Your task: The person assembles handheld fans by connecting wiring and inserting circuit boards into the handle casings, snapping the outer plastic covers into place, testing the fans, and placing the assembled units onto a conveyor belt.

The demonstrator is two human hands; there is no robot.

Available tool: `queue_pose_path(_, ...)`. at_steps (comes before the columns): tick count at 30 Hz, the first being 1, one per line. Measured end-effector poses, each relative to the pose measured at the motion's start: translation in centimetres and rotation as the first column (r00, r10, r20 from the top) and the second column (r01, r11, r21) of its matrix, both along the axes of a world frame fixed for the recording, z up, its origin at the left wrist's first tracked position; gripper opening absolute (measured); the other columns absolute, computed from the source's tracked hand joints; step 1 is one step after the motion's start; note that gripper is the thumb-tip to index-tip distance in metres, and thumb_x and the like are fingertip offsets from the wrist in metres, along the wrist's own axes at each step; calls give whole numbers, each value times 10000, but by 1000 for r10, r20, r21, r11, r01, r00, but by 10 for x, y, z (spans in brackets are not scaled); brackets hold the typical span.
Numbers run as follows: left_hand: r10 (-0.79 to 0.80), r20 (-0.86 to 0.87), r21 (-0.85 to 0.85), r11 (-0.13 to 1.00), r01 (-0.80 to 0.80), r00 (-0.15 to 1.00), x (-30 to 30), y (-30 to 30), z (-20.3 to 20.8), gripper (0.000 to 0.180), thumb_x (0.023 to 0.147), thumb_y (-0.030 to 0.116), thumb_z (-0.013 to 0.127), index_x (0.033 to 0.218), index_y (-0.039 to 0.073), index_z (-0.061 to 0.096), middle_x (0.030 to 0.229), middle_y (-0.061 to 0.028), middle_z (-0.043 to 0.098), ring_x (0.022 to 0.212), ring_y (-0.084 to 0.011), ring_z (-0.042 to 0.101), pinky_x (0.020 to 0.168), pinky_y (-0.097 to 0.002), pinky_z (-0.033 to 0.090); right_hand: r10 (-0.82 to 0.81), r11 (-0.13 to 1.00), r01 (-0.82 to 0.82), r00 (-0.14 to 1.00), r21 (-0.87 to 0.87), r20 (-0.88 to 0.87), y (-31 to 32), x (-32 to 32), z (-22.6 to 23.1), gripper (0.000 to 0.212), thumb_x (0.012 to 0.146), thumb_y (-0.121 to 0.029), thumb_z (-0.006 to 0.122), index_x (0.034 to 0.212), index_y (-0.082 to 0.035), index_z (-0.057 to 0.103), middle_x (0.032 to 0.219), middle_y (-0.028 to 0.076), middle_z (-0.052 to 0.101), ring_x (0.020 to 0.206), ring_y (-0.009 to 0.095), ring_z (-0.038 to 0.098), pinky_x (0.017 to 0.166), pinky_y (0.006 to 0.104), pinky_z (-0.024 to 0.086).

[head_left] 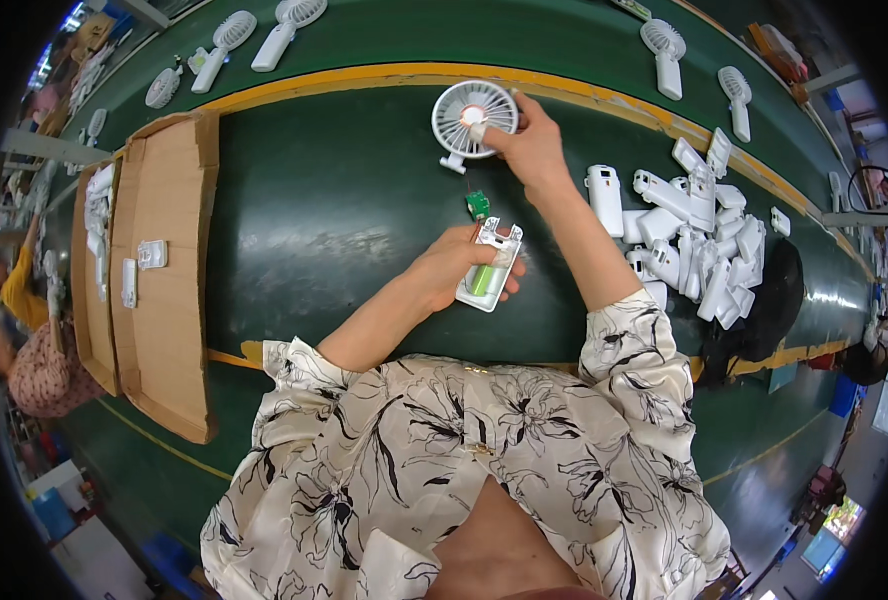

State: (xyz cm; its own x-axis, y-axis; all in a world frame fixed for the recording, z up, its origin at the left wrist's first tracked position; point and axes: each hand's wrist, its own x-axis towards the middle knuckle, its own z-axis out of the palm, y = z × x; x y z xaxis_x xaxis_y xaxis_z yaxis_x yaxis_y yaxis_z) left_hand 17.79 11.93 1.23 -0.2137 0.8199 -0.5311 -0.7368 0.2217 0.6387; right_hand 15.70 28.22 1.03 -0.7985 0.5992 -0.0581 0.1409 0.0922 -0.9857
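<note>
Left hand (454,268): fingers clamped on a white plastic handle shell (489,278) holding a green cylindrical battery (482,279), mid-table. Right hand (532,148): fingertips pinched on a round white fan head (472,117) near the yellow stripe (294,88). Small green circuit board (477,205) between them. Heap of white handle housings (699,245) toward the right edge; flattened cardboard box (164,280) at the left edge.

Bright, even overhead light fills the scene, casting only soft, short shadows. Glare streaks the glossy green table (344,200) toward three o'clock, with paler sheen toward twelve. The centre is sharp; fisheye distortion bends the table's yellow stripe (364,78) into an arc, and detail smears and darkens into a black rim, most at nine and three o'clock
</note>
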Motion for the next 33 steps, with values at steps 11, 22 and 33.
queue_pose_path(11, 127, 298, 118, 979, -168, 946, -7, -11, -6, 638, 837, 590, 339, 1020, 2, 504, 827, -156, 591, 657, -260, 609, 590, -395, 527, 22, 772, -104, 990, -627, -137, -7, 83, 70, 360, 775, -69, 598, 1110, 2, 486, 989, 61, 572, 902, 143, 558, 775, 305, 460)
queue_pose_path(22, 113, -126, -5, 993, -115, 985, 0, -10, 24, 348, 749, -25, 469, 1093, 22, 464, 859, -117, 591, 590, -211, 608, 529, -319, 524, 49, 892, -109, 988, -439, -147, 1, 95, 37, 528, 690, -33, 667, 1174, 10, 461, 1041, 56, 564, 952, 136, 533, 852, 282, 415)
queue_pose_path(33, 93, -267, -9, 995, -99, 959, 2, -5, 27, 289, 807, 41, 502, 1091, -7, 477, 867, -93, 598, 653, -168, 610, 580, -268, 509, 201, 885, -245, 968, -396, -148, 5, 87, 29, 489, 698, -119, 694, 1126, 10, 496, 1015, 57, 569, 941, 130, 524, 847, 273, 403)
